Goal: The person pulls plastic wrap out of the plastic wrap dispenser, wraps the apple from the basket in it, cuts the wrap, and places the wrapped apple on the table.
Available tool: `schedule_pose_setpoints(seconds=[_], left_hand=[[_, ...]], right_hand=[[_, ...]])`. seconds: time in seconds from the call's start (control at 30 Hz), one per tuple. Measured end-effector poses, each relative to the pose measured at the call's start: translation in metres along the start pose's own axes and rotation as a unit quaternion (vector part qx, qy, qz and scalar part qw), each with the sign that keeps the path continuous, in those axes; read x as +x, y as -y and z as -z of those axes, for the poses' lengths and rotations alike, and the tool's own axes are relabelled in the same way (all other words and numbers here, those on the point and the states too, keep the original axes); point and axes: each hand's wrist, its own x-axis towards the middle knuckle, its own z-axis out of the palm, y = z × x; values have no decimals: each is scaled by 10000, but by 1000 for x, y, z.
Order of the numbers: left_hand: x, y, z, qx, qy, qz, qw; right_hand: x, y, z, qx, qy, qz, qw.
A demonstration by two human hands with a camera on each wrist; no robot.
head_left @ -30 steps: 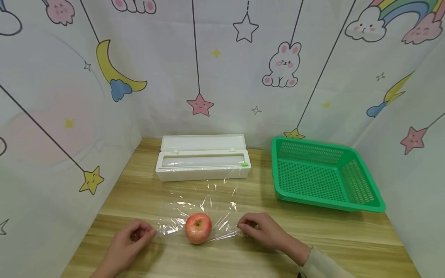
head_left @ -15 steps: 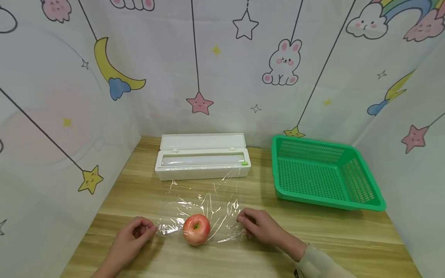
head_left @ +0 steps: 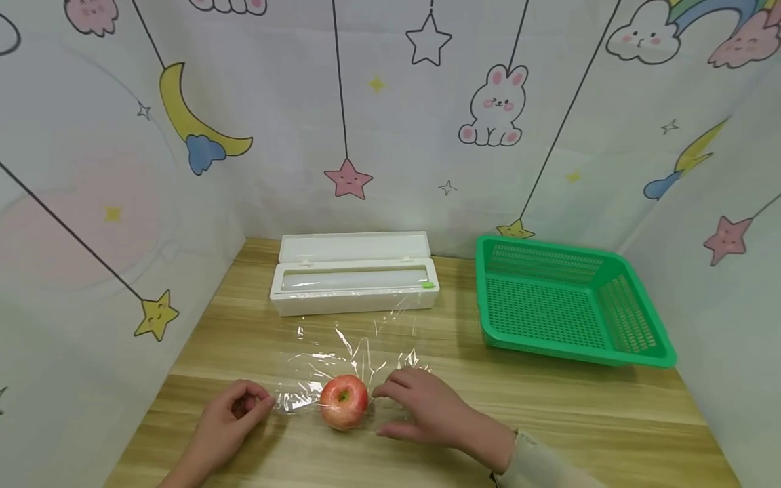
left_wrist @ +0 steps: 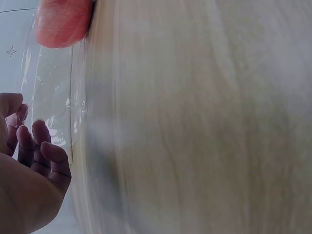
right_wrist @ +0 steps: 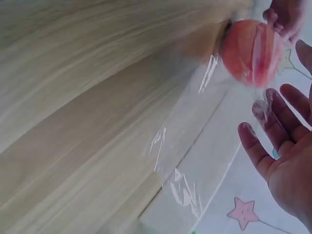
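No text, label, brand, number or sign can be read in the head view or in either wrist view.
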Motion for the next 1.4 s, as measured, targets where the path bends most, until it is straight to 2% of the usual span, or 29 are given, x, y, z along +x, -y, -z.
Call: schedule_pose_setpoints(seconds=[0.13,0.27,0.43,0.57,0.63,0.9,1.07,1.2,1.27,1.3,1.37,1.4], left_hand=[[1,-2,1,37,-8,85,10000],[2,-1,2,40,-13,81,10000],[4,1,2,-77,-97,-128,9998],[5,3,1,-181,-119,-249,9995],[5,3,1,-193,-94,-229,9995],[7,3,1,-69,-48,121,9999],[10,4,0,-118,-104,129,9998],[9,6,1,60,-191,179,9996],[8,5,1,297,-314,53,9991],[7,3,1,452,-402,-105,9981],[5,-2,1,865,-634,-729,9916],[4,-7,0,1137,-717,-1111,9847]], right_hand=[[10,4,-8,-268,281,-67,9992],[14,3,-13,-243,249,-67,9994],[18,-2,-15,443,339,-195,9983],[19,-6,-15,1170,558,-553,9900],[19,-8,-16,1336,568,-621,9874],[21,-13,-19,1112,410,-420,9921],[22,-14,-21,992,414,-422,9933],[23,-14,-23,984,318,-360,9940],[24,-13,-23,978,267,-330,9943],[24,-13,-23,973,256,-324,9944],[24,-13,-23,986,258,-341,9942],[24,-13,-22,994,270,-361,9940]])
